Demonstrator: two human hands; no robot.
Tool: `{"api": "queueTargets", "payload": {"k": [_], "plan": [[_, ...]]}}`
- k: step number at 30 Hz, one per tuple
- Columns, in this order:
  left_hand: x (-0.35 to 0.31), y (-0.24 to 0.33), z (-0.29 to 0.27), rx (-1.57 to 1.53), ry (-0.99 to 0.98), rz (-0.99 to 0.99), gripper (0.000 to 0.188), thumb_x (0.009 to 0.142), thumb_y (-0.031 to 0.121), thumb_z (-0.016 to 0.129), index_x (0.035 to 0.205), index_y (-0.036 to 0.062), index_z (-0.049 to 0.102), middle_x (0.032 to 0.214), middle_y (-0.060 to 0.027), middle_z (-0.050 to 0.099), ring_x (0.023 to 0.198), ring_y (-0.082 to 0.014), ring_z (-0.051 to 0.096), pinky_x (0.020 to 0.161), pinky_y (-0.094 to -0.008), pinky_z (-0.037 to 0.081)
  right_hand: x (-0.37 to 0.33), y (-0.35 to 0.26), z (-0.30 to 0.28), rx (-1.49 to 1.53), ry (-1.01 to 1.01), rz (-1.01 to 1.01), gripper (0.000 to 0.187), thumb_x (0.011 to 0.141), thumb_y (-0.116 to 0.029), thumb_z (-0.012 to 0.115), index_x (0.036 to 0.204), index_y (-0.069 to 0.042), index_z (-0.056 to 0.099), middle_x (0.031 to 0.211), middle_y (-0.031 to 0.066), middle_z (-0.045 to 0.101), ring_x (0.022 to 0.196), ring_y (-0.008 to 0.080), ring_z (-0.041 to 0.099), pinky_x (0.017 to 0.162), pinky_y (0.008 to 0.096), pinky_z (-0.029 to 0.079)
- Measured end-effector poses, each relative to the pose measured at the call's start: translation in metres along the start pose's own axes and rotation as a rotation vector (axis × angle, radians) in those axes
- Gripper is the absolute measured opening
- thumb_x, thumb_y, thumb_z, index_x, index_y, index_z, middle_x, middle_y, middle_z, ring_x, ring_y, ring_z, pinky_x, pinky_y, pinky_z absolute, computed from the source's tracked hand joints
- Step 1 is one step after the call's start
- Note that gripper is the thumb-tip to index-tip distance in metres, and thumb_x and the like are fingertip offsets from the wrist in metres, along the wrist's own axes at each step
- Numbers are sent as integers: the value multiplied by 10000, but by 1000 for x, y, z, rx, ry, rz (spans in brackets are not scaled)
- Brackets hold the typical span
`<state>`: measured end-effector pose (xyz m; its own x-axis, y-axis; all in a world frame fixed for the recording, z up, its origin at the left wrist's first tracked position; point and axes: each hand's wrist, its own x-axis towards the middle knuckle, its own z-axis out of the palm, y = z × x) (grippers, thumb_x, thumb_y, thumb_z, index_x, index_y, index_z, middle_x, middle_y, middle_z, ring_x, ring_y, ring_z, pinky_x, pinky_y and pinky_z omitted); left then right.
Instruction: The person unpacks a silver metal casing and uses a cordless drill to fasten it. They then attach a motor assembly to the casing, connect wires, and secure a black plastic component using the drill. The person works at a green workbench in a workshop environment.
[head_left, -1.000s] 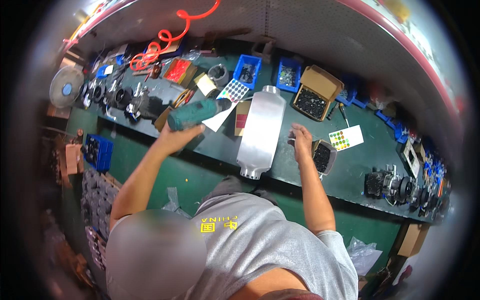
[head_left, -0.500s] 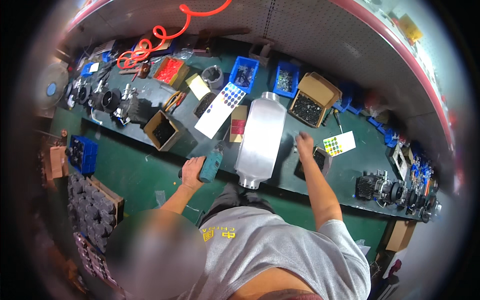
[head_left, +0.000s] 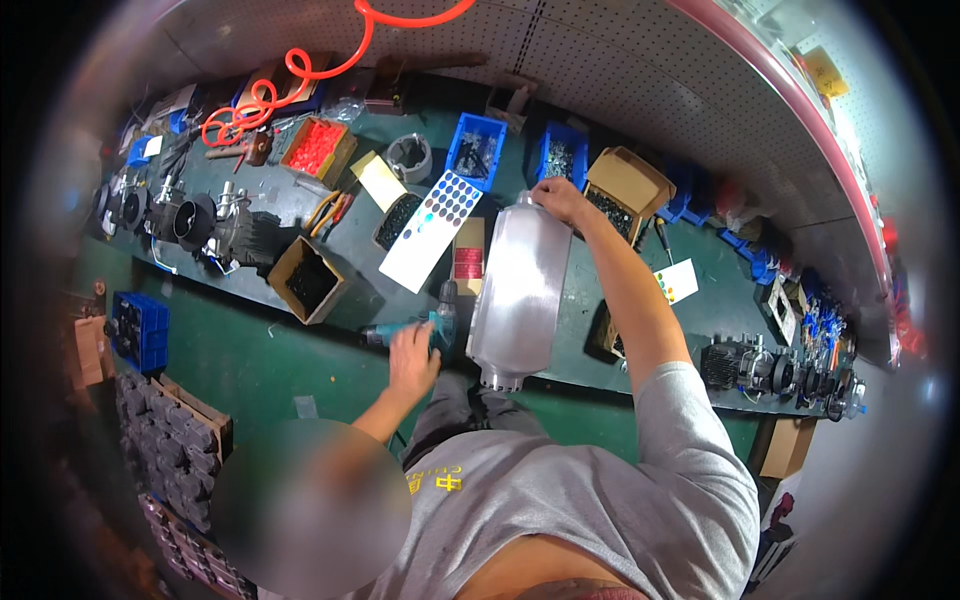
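A silver sheet-metal housing [head_left: 520,290] with a narrow neck at each end lies lengthwise before me, its near end overhanging the bench edge. My right hand [head_left: 560,198] reaches across it and has its fingers closed on the far neck. A teal and black cordless drill [head_left: 446,318] is at the bench edge, left of the housing, chuck pointing away from me. My left hand [head_left: 412,358] is at the drill's handle; its fingers are smeared, so whether they still grip cannot be seen.
Beside the housing lie a white sticker sheet [head_left: 425,245] and a small carton [head_left: 468,262]. Blue bins [head_left: 476,150] and a carton of dark small parts [head_left: 628,180] stand behind. Motor-like assemblies [head_left: 745,365] line both bench ends. A coiled red hose [head_left: 300,65] hangs at back left.
My right hand has moved from the small box on the right to the housing's far neck. The drill has shifted right toward the housing, and my left hand has moved right with it.
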<state>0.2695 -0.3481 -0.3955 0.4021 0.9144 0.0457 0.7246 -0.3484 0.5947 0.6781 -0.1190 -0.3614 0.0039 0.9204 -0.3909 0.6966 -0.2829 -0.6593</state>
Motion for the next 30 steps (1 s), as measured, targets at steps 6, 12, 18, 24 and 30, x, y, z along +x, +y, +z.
{"api": "queueTargets", "payload": {"k": [6, 12, 18, 24, 30], "plan": [[-44, 50, 20, -1568, -788, -1262, 503, 1034, 462, 548, 1271, 20, 581, 1197, -186, 677, 1066, -304, 652, 942, -455, 560, 21, 3, 6, -42, -36, 16, 312, 951, -299, 639, 1032, -21, 754, 1009, 179, 730, 944, 301, 667, 881, 406, 522], [-38, 84, 28, -1761, -623, -1288, 598, 1041, 506, 498, 1270, -45, 530, 1280, -218, 616, 1150, -315, 612, 1030, -448, 516, 33, -15, -2, -289, -218, -144, 444, 996, -403, 542, 1152, -34, 732, 1186, 228, 686, 1112, 383, 640, 992, 455, 489], [-44, 126, 3, -1712, -659, -1158, 606, 1050, 526, 467, 1268, -30, 569, 1306, -177, 644, 1173, -271, 618, 1013, -399, 517, -41, -48, -50, -264, -127, -177, 475, 994, -386, 507, 1156, -8, 743, 1250, 233, 676, 1150, 374, 637, 1012, 437, 493], [-51, 193, 26, -1747, -695, -1144, 499, 1032, 458, 551, 1178, -16, 605, 1232, -219, 686, 1101, -283, 687, 989, -411, 562, -95, -5, -109, -85, 4, -100, 399, 989, -344, 573, 1122, -9, 744, 1187, 218, 700, 1090, 334, 660, 961, 435, 511], [-66, 207, 112, -1674, -704, -1277, 550, 1028, 437, 552, 1266, -59, 549, 1295, -239, 636, 1094, -298, 653, 992, -406, 555, -87, 113, -84, -178, 13, -81, 361, 973, -351, 608, 947, -22, 754, 920, 194, 738, 850, 297, 685, 828, 426, 542]]}}
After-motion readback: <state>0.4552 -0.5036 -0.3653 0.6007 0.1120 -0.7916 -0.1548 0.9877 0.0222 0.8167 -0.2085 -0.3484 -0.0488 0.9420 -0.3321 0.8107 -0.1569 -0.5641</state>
